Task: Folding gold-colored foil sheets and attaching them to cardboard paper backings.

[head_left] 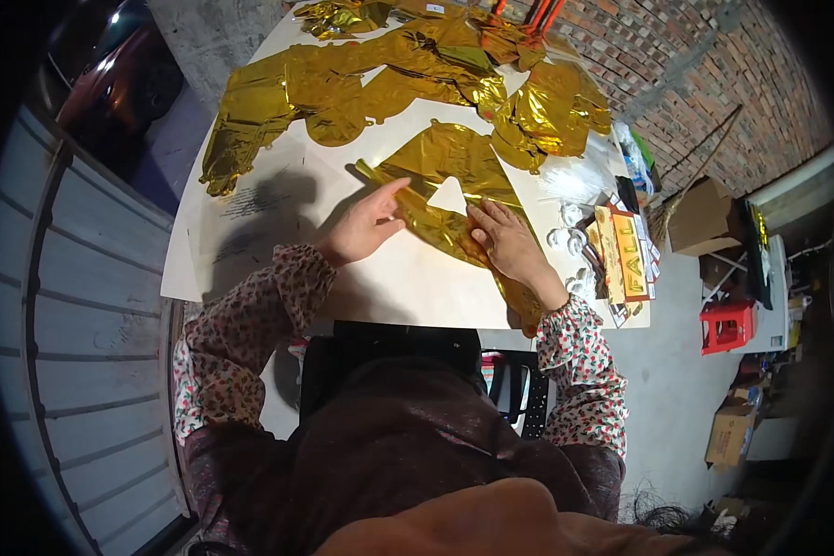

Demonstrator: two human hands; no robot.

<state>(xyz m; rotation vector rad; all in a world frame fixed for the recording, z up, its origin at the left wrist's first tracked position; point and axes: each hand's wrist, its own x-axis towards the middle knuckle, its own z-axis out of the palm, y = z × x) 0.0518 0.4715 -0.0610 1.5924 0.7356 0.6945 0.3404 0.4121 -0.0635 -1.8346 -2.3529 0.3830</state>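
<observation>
A flat gold foil balloon shaped like a letter A [449, 153], with a triangular hole in its middle, lies on the pale table in front of me. One of its legs is folded and creased toward the left, with a narrow tip sticking out. My left hand [369, 225] is at that folded edge, index finger and thumb apart, the fingertips touching the foil. Pressed on the other leg, close to the hole, is my right hand [510, 246] with its fingers lying flat. Below it the foil runs down to the table's front edge.
More flat gold foil balloons [343, 88] cover the far part of the table [259, 222]. Clear plastic and white rolls [565, 239] lie at the right, beside printed cards [628, 255]. Beyond the table stand a red stool [727, 326], cardboard boxes [700, 218] and a brick wall [695, 74].
</observation>
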